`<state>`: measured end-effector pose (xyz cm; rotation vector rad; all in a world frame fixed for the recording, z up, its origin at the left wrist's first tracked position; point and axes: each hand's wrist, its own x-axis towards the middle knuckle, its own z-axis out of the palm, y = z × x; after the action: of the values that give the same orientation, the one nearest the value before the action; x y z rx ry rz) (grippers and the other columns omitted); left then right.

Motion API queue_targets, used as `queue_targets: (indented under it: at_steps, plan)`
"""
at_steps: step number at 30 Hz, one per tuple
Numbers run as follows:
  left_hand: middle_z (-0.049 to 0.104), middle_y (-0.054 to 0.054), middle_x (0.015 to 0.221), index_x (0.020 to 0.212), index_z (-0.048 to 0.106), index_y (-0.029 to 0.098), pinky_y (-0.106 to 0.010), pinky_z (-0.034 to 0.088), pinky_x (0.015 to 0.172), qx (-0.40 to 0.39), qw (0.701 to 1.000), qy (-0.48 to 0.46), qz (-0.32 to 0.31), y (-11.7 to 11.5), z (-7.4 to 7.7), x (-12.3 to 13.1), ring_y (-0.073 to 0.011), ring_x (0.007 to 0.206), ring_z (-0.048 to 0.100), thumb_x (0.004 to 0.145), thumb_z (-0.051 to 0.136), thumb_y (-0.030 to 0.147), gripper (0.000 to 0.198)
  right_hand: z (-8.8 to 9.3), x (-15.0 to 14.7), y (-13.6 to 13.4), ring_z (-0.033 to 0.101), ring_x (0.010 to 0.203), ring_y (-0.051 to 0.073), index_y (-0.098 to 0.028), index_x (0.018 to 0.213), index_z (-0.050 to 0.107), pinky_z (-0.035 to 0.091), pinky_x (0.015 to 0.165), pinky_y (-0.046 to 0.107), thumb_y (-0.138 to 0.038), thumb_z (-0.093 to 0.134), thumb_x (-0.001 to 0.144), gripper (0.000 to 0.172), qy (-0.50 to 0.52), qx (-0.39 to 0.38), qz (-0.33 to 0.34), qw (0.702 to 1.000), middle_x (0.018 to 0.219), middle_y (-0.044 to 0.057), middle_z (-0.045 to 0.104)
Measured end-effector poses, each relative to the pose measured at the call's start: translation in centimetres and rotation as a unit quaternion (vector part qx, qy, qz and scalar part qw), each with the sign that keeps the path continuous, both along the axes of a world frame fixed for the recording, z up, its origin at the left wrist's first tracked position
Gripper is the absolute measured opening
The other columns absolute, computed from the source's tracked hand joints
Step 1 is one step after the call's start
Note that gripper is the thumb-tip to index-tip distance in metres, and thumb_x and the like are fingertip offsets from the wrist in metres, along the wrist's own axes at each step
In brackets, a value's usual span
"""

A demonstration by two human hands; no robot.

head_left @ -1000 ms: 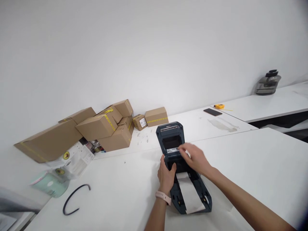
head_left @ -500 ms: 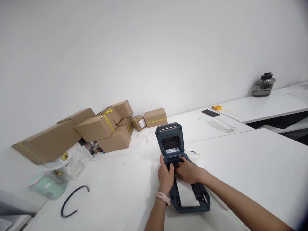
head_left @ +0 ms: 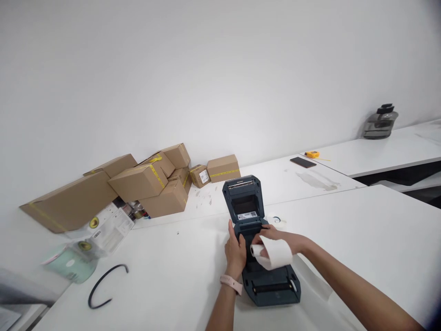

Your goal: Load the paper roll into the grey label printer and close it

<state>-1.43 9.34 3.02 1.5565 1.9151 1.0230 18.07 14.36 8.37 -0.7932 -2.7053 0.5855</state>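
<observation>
A dark blue label printer (head_left: 272, 299) lies on the white table with its lid (head_left: 255, 184) swung up. My left hand (head_left: 235, 252) is closed on the printer's left side wall, thumb on the inner edge and fingers outside. Above the printer's bay, my right hand (head_left: 272, 235) grips a small white paper roll (head_left: 255, 250), whose loose strip curls out to the right. Part of the right hand's fingers is hidden behind that paper. A roller bar (head_left: 274, 288) shows bare at the printer's near end.
Cardboard boxes (head_left: 138, 181) are stacked against the wall at left. Nearby are a mint-green pouch (head_left: 74, 264) and a black curved strip (head_left: 94, 290). Farther right lie a phone (head_left: 303, 162), a yellow tape measure (head_left: 312, 154) and a grey jug (head_left: 381, 124).
My right hand has lifted the paper roll out of the printer's bay. The strip that lay over the near end now curls in the air. My left hand has stayed at the printer's side.
</observation>
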Motion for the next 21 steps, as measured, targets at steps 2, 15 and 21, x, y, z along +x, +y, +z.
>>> queue_targets:
  at_steps: [2, 15, 21]
  plan:
    - [0.070, -0.013, 0.127, 0.158, 0.021, 0.019, -0.039, 0.046, 0.099, 0.008, 1.000, -0.001, 0.006, -0.1, -0.2, 0.1, -0.0295, 0.117, 0.066, 0.096, 0.040, 0.032, 0.066, 0.6, 2.5, -0.2, 0.068, 0.112, 0.025, -0.027, 0.128, 0.067, 0.050, 0.097, 0.037, -0.047, 0.058, 0.089, 0.044, 0.085, -0.109, 0.008, 0.990, 0.126, 0.006, 0.071]
    - [0.050, -0.011, 0.153, 0.153, 0.032, 0.021, -0.041, 0.040, 0.109, 0.033, 0.999, -0.038, 0.007, -0.1, -0.9, 0.2, -0.0284, 0.136, 0.051, 0.097, 0.041, 0.035, 0.059, -9.2, 13.8, 0.0, 0.068, 0.098, 0.032, -0.025, 0.119, 0.060, 0.056, 0.084, 0.045, -0.072, 0.066, 0.075, 0.064, 0.318, -0.252, -0.241, 0.882, 0.106, 0.013, 0.070]
    - [0.047, -0.009, 0.156, 0.153, 0.033, 0.024, -0.041, 0.039, 0.110, 0.032, 0.999, -0.043, 0.003, -0.1, -1.2, 0.1, -0.0287, 0.139, 0.049, 0.098, 0.041, 0.038, 0.058, -10.8, 13.2, -0.3, 0.067, 0.111, 0.032, -0.025, 0.120, 0.060, 0.054, 0.094, 0.045, -0.066, 0.064, 0.083, 0.056, 0.300, -0.260, -0.239, 0.886, 0.117, 0.013, 0.070]
